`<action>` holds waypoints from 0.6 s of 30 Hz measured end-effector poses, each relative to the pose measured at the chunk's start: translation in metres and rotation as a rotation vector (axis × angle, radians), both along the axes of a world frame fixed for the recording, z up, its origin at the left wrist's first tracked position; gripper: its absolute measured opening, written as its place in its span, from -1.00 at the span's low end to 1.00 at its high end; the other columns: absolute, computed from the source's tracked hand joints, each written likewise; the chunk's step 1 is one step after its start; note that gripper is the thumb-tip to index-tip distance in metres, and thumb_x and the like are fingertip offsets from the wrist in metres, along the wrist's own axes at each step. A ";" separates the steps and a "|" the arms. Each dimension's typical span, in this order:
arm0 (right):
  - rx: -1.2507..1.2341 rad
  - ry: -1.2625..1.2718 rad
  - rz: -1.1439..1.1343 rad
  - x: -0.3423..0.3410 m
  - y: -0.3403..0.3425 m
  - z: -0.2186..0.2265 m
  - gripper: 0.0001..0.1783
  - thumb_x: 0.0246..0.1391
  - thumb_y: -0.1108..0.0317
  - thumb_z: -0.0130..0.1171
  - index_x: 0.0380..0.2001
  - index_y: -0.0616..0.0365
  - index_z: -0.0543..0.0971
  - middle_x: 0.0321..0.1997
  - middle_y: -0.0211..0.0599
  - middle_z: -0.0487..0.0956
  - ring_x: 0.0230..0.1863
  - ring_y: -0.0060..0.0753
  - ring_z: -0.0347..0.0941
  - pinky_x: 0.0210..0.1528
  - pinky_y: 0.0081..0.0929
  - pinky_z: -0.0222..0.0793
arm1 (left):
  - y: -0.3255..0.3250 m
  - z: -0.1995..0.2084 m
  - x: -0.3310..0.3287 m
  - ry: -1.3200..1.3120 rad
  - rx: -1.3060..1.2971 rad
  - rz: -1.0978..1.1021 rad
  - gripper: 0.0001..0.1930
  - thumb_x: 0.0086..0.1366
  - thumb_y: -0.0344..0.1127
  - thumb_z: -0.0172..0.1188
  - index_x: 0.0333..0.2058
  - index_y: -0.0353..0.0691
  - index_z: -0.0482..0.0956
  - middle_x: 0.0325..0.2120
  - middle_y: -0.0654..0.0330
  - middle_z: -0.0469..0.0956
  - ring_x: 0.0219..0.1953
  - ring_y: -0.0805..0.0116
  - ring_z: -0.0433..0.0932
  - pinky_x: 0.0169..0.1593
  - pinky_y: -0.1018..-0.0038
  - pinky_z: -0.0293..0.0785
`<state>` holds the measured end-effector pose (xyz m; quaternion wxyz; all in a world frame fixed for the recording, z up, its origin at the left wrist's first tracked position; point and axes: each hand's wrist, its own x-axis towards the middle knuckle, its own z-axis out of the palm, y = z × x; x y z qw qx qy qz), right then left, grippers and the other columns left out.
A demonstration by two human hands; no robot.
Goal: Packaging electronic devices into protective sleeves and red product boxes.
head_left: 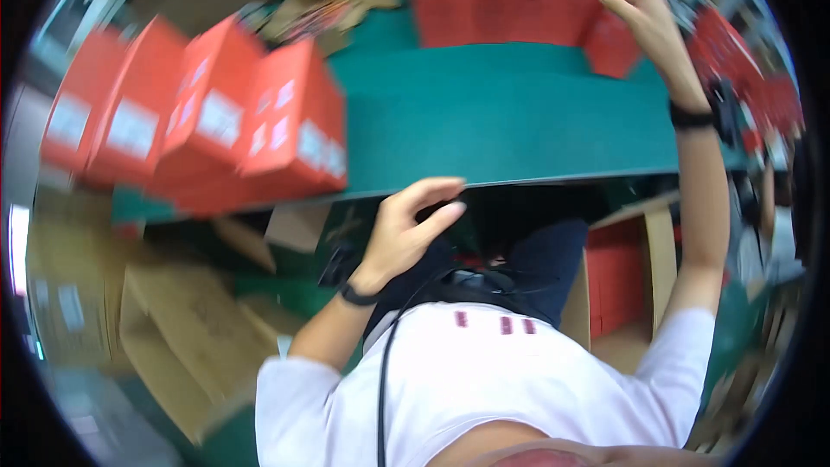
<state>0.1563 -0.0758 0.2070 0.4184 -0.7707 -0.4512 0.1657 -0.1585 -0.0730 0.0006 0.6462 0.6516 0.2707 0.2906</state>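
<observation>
Surface (519,112): green, spans the upper half of the view, near edge just past the person's lap.

Row of red boxes (510,13): on the surface, far side, right of centre. Packed side by side, touching.

Left group (294,112): four red boxes at the surface's left end, close together by the near edge, white labels facing the person. Well apart from the row.

Left carton (186,337): brown, flaps open, below the surface at lower left.

Right carton (661,259): brown, open, at the person's right, red items (616,277) inside.

Scraps (333,13): loose brown cardboard heaped on the surface, between the left group and the row.

End box (612,45): red, at the row's right end, set at an angle to it, just below the right hand.

Right hand (644,13): reaching out to the row's right end, thumb and fingers spread apart, no grip visible. Blurred; can't tell if it touches a box.

Left hand (406,229): half open, fingers curved, clear gap to the thumb, holding nothing. Over the lap, by the near edge.

Wristbands: black, one on each wrist.
</observation>
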 end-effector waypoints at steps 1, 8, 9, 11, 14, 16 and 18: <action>0.129 -0.238 0.098 -0.020 0.009 -0.018 -0.19 0.15 0.42 0.24 0.41 0.31 0.14 0.12 0.02 0.52 0.18 -0.19 0.47 0.06 -0.33 0.51 | 0.000 0.001 -0.001 -0.034 0.021 -0.005 -0.66 0.36 -0.46 0.25 0.08 -0.40 0.55 0.00 0.06 0.63 0.10 0.34 0.58 0.23 0.42 0.45; 0.616 -0.531 0.761 -0.203 0.039 -0.096 0.07 -0.21 0.31 0.53 0.38 0.23 0.22 0.35 0.07 0.33 0.34 0.05 0.29 0.36 -0.14 0.26 | -0.010 -0.006 -0.028 -0.162 0.070 0.127 -0.66 0.32 -0.31 0.34 0.00 -0.37 0.61 -0.09 0.09 0.67 -0.02 0.34 0.63 0.16 0.38 0.47; 0.604 -0.580 0.802 -0.223 0.044 -0.108 0.09 -0.24 0.30 0.54 0.39 0.21 0.22 0.30 0.04 0.37 0.32 0.08 0.30 0.39 -0.08 0.22 | -0.009 -0.014 -0.036 -0.176 0.050 0.150 -0.69 0.32 -0.34 0.32 -0.01 -0.36 0.62 -0.11 0.11 0.68 -0.02 0.35 0.63 0.16 0.39 0.47; 0.578 -0.634 0.833 -0.257 0.055 -0.134 0.11 -0.27 0.29 0.55 0.39 0.18 0.22 0.26 0.00 0.41 0.31 0.11 0.31 0.41 -0.02 0.19 | -0.008 -0.033 -0.048 -0.269 0.010 0.179 -0.75 0.34 -0.46 0.27 -0.02 -0.37 0.61 -0.15 0.13 0.69 -0.05 0.37 0.63 0.14 0.43 0.48; 0.622 -0.979 0.703 -0.282 0.072 -0.173 0.13 -0.35 0.28 0.58 0.37 0.16 0.27 0.18 0.00 0.44 0.29 0.09 0.33 0.41 0.07 0.15 | -0.008 -0.048 -0.070 -0.290 -0.160 0.266 -0.74 0.35 -0.51 0.24 -0.01 -0.40 0.59 -0.13 0.10 0.68 -0.05 0.38 0.63 0.11 0.48 0.50; 0.784 -1.097 0.562 -0.281 0.073 -0.181 0.10 -0.42 0.27 0.59 0.32 0.15 0.34 0.15 -0.01 0.45 0.27 0.06 0.35 0.37 0.13 0.22 | -0.009 -0.047 -0.080 -0.219 -0.156 0.273 -0.72 0.33 -0.51 0.25 0.01 -0.43 0.57 -0.12 0.06 0.67 -0.04 0.39 0.63 0.10 0.51 0.50; 0.791 -0.950 0.638 -0.266 0.065 -0.178 0.06 -0.42 0.28 0.58 0.29 0.16 0.37 0.14 -0.01 0.46 0.24 0.08 0.37 0.34 0.10 0.27 | -0.013 -0.051 -0.088 -0.214 -0.159 0.357 -0.72 0.34 -0.50 0.26 0.01 -0.42 0.58 -0.11 0.08 0.67 -0.03 0.39 0.63 0.12 0.50 0.49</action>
